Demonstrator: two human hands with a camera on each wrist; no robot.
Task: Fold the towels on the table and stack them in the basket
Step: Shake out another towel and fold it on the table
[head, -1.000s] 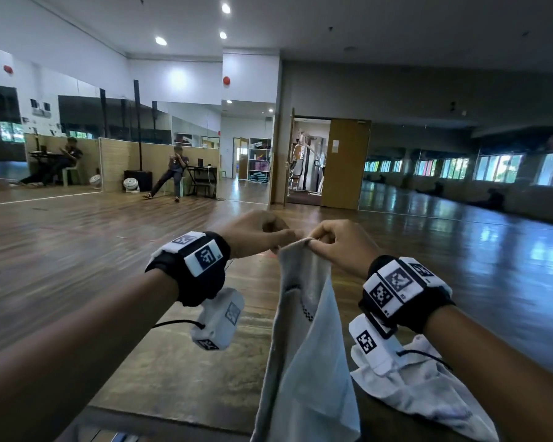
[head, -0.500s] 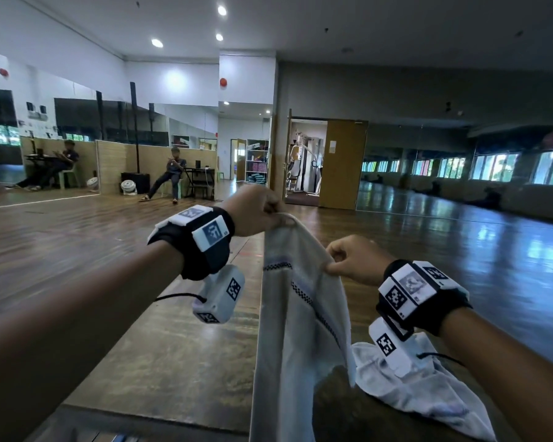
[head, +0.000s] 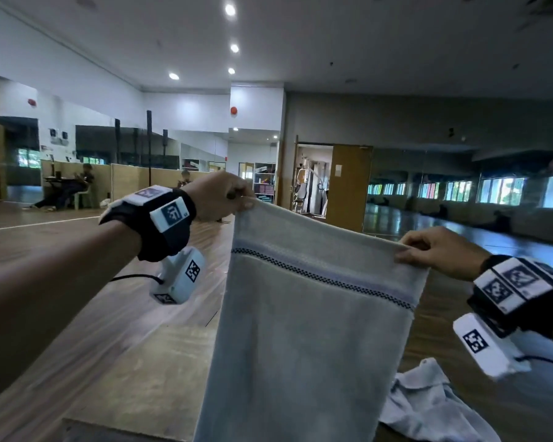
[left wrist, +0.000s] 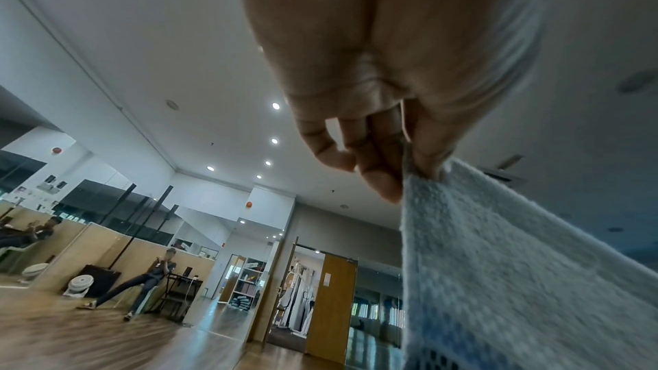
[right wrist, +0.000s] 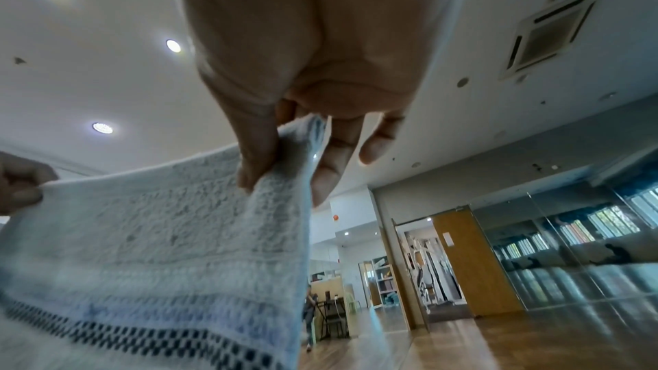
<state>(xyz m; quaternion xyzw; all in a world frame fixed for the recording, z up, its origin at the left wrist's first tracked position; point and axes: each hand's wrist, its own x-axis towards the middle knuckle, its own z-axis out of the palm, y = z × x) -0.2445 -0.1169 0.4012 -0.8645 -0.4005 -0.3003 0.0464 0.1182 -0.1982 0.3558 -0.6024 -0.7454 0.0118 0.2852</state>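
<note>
A pale grey towel with a dark checked stripe hangs in the air above the table, spread flat between my hands. My left hand pinches its upper left corner; in the left wrist view the thumb and fingers close on the towel edge. My right hand pinches the upper right corner, lower than the left. The right wrist view shows thumb and forefinger nipping the towel corner. A second white towel lies crumpled on the table at the lower right. No basket is in view.
The wooden table runs forward below the towel, its near edge at the bottom. Beyond lies an open wooden floor with mirrored walls, a wooden door ahead, and seated people far off at the left.
My hands, close together a second ago with the towel bunched, have drawn apart. The towel is now stretched wide and flat between them, and the view has tilted upward.
</note>
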